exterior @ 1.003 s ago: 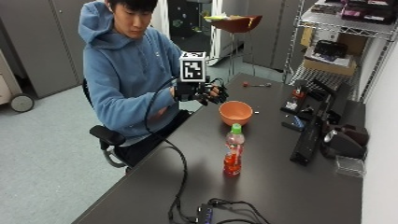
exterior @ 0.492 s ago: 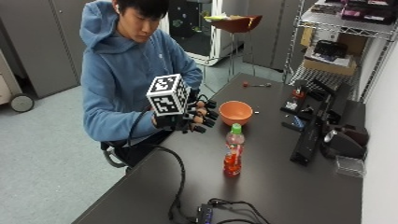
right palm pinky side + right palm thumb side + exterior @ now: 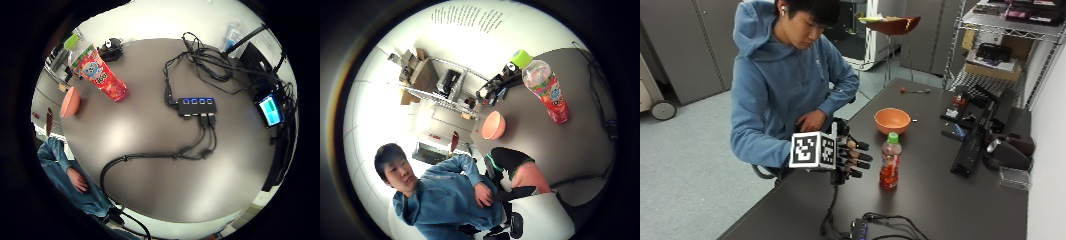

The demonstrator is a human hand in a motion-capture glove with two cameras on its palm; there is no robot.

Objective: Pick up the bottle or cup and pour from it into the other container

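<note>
As the bottle (image 3: 889, 162) stands upright at three o'clock of the gloved right hand (image 3: 848, 156), its straight fingers grasp nothing, ready to reach.

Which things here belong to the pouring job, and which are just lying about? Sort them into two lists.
Belongs to the job:
- bottle, green cap still on, standing upright on the table
- orange bowl, beyond the bottle
- gloved right hand, fingers straight, beside the bottle, not touching it

Just lying about:
- USB hub with its cables
- wire shelf
- black devices along the table's far edge
</note>
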